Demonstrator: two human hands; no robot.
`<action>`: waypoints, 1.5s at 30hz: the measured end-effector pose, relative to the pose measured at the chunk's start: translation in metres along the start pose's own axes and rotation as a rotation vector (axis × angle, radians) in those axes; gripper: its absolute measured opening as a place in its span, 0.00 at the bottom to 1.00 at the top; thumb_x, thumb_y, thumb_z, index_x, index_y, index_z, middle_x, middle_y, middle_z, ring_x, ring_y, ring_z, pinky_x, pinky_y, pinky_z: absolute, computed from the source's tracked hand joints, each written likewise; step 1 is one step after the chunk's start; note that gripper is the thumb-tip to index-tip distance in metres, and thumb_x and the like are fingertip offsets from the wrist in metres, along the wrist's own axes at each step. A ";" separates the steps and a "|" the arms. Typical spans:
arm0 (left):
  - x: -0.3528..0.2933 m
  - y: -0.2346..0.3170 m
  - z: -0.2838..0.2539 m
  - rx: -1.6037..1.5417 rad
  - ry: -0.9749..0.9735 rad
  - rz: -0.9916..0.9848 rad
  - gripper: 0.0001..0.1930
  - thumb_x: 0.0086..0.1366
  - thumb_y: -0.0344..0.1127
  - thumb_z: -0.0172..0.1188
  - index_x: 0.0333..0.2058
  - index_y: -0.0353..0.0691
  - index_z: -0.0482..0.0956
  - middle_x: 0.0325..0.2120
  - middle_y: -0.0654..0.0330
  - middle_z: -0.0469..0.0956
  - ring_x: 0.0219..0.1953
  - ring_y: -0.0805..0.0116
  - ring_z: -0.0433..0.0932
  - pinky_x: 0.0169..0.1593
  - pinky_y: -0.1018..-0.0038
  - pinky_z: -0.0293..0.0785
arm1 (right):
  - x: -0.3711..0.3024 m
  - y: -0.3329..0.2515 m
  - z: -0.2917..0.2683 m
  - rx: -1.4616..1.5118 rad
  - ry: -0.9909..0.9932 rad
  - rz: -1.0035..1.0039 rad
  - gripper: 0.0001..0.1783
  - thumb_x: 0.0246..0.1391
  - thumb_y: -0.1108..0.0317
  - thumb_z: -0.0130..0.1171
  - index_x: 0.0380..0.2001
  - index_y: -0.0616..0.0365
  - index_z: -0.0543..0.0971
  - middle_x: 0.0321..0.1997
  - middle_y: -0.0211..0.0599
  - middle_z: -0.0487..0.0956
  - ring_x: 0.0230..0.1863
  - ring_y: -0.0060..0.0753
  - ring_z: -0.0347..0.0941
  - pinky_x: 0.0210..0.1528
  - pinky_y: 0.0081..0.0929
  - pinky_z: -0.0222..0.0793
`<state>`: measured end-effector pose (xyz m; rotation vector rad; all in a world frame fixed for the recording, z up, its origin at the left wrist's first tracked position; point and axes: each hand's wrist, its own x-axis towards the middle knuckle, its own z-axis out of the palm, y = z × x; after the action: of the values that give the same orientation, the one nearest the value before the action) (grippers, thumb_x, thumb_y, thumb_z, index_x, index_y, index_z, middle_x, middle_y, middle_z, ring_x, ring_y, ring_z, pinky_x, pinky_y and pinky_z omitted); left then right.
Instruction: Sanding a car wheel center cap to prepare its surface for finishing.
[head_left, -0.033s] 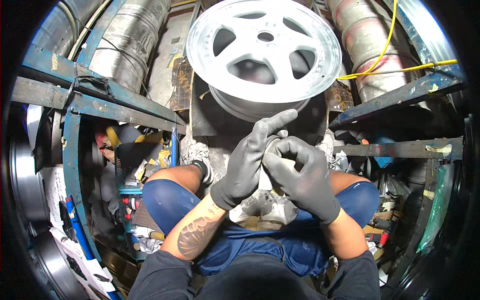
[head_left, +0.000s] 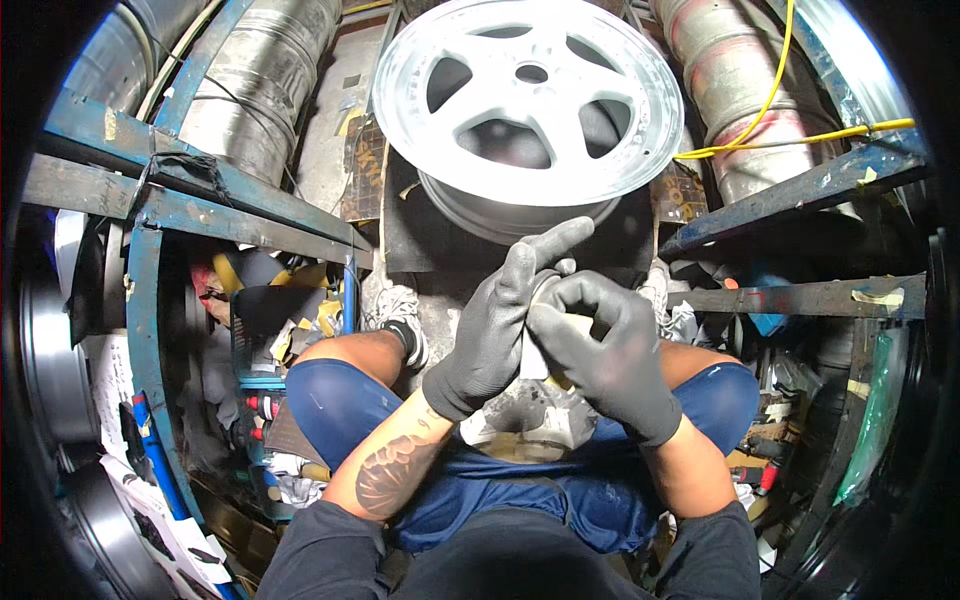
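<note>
Both hands wear grey gloves and meet in front of my lap. My left hand (head_left: 490,325) has its forefinger stretched toward the wheel; its other fingers curl partly out of sight behind a pale folded piece (head_left: 533,360), which lies along the palm. My right hand (head_left: 605,350) pinches that piece between thumb and fingers, which form a loop with a yellowish patch showing through. Whether the piece is paper, cloth or sandpaper I cannot tell. Just beyond my hands stands a whitish spoked car wheel rim (head_left: 530,185), face up and apart from both gloves.
A dark mat-covered stand (head_left: 425,250) is under the rim. Metal drums (head_left: 262,95) lie on both sides. Blue metal frames (head_left: 250,205) flank me, with a yellow cable (head_left: 765,110) at the right. Between my knees is a grey-white dusty object (head_left: 530,420). More rims (head_left: 62,330) stand at far left.
Hardly anything differs. My right fingers have shifted very slightly against the pale folded piece; the left hand and the rim stay in place.
</note>
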<state>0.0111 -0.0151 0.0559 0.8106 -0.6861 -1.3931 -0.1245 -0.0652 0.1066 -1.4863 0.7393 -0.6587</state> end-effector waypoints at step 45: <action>0.002 0.001 0.008 0.498 0.111 0.243 0.27 0.70 0.35 0.49 0.64 0.26 0.66 0.58 0.49 0.73 0.51 0.66 0.74 0.57 0.73 0.69 | 0.012 0.007 0.002 -0.240 0.090 -0.131 0.06 0.56 0.72 0.60 0.30 0.65 0.80 0.29 0.48 0.82 0.30 0.36 0.83 0.34 0.30 0.74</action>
<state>0.0056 -0.0182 0.0609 1.1427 -1.0277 -0.9587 -0.1162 -0.0734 0.0996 -1.7447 0.8168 -0.7601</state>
